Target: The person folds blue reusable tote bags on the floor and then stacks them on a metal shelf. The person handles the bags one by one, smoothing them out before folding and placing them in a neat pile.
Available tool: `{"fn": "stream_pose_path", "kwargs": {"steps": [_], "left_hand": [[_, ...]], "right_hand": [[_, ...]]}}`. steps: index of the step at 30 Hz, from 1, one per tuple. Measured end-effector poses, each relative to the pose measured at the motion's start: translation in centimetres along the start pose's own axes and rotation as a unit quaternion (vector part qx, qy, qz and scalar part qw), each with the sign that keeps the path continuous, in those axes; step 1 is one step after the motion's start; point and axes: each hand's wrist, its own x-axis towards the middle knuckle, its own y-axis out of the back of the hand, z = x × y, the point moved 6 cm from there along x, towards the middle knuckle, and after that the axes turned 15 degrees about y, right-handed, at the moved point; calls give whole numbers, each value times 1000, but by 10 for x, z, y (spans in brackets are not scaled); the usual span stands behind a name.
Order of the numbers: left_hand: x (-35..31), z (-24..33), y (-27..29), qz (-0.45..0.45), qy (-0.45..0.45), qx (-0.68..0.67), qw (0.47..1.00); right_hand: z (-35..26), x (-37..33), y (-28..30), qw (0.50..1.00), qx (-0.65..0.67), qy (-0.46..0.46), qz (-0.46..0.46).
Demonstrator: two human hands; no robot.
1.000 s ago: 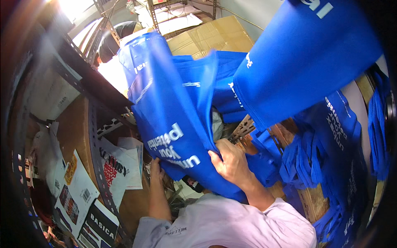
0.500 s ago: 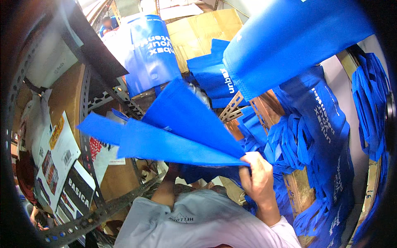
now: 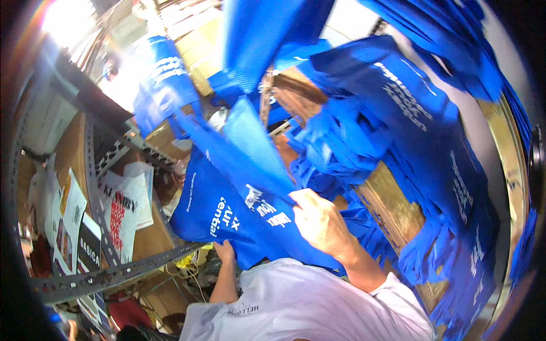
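A blue fabric bag (image 3: 250, 213) with white lettering is spread in front of my chest. My right hand (image 3: 318, 221) is closed on its upper right edge, with the fingers curled over the cloth. Lower down on the left, my left hand (image 3: 224, 250) pinches the bag's bottom edge; part of its fingers is hidden by the cloth. A lighter blue panel (image 3: 256, 139) of fabric sticks up past my right hand. Just beyond that hand lies a heap of folded blue bags (image 3: 341, 142).
Metal shelving (image 3: 142, 262) with perforated posts runs along the left, holding cardboard boxes and printed sheets (image 3: 122, 204). On the right, stacks of blue bags (image 3: 404, 102) rest along wooden boards (image 3: 392, 199). Another blue bag (image 3: 162, 79) hangs at the back left.
The bag has been brought down and opened out from a folded fan, its print now showing. My left hand has come into sight at its lower edge. The view has turned to the right.
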Motion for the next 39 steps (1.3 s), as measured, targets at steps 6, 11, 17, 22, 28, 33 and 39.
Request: {"fn": "stream_pose_path", "kwargs": {"steps": [6,11,17,22,28,33,39], "left_hand": [[-47,55,-17,-126,-57,-102,985],[-35,84,-43,-203,-84,-156,963],[-61,125,-62,-314,-116,-156,929],[-93,139,-44,-333,-107,-123,929],[-75,129,-36,-339,-118,-87,929],[-135,182,-39,-335,-305,1,891],[-150,177,-75,-537,-116,19,835]], "right_hand": [[-50,-14,48,996,46,0,-81],[-95,-15,118,1000,11,17,1],[-71,-56,209,975,91,-125,161],[7,-151,301,927,79,-224,289],[44,-201,342,892,84,-366,252],[-12,-112,289,944,137,-249,166],[-108,-17,209,986,149,-52,-51]]}}
